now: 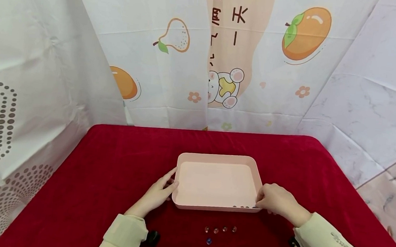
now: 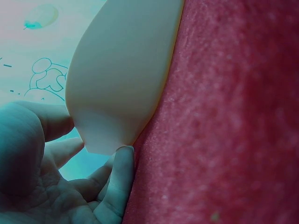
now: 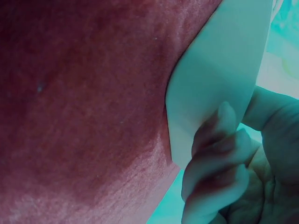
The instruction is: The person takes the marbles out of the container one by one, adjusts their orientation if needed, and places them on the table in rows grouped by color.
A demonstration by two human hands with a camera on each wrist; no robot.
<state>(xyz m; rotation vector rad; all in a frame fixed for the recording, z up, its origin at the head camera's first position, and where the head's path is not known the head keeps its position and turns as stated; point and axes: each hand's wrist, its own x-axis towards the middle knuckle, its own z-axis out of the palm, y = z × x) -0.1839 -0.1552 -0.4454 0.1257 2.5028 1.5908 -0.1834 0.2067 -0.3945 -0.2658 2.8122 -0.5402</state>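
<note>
A shallow pale pink tray (image 1: 211, 208) stands on the red cloth. My left hand (image 1: 158, 193) holds its left side, thumb at the rim; in the left wrist view, fingers (image 2: 122, 165) reach the tray's lower edge. At the front right corner, my right hand (image 1: 278, 201) pinches the rim, with the thumb over it and curled fingers (image 3: 219, 172) against the outer wall. Several small dark pieces (image 1: 242, 207) lie inside along the front wall, partly hidden by it. In front of the tray are a blue gem (image 1: 209, 241) and a row of several clear, reddish-looking gems (image 1: 225, 229).
Red cloth (image 1: 127, 152) covers the table. Behind it hangs a white curtain (image 1: 152, 79) printed with fruit and a cartoon animal. More printed sheets (image 1: 365, 96) hang at both sides. Black wrist devices (image 1: 152, 239) show beside the sleeves.
</note>
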